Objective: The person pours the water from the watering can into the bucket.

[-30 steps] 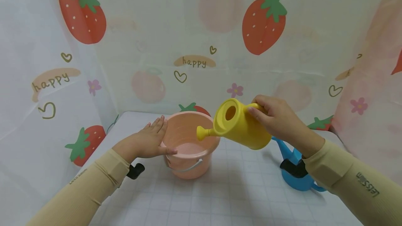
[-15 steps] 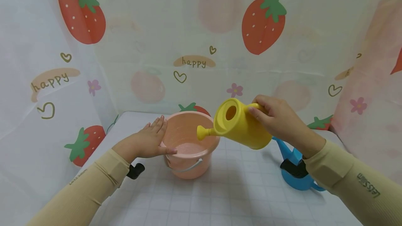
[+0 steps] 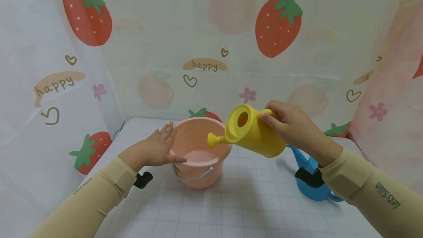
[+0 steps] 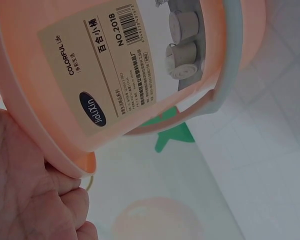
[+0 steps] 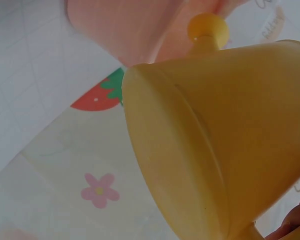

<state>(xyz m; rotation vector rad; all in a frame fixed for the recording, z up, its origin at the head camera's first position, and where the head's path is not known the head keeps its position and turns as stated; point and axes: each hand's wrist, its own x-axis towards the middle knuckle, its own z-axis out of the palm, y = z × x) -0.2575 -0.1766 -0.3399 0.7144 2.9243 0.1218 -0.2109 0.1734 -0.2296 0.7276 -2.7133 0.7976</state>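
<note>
A yellow watering can (image 3: 261, 135) is held tilted by its handle in my right hand (image 3: 294, 124), its spout pointing left over the pink bucket (image 3: 202, 175). My left hand (image 3: 153, 148) rests on the bucket's left rim with its fingers straight and the thumb across the near edge. The left wrist view shows the bucket's label (image 4: 105, 65) and the left fingers (image 4: 65, 200) at the rim. In the right wrist view the can's base (image 5: 165, 150) faces the camera, and its spout tip stands in front of the bucket (image 5: 125, 25).
A blue watering can (image 3: 312, 188) stands at the right on the white checked table (image 3: 231, 212), partly hidden by my right forearm and a black wrist device. A curtain (image 3: 172, 39) with strawberry prints hangs behind and at both sides.
</note>
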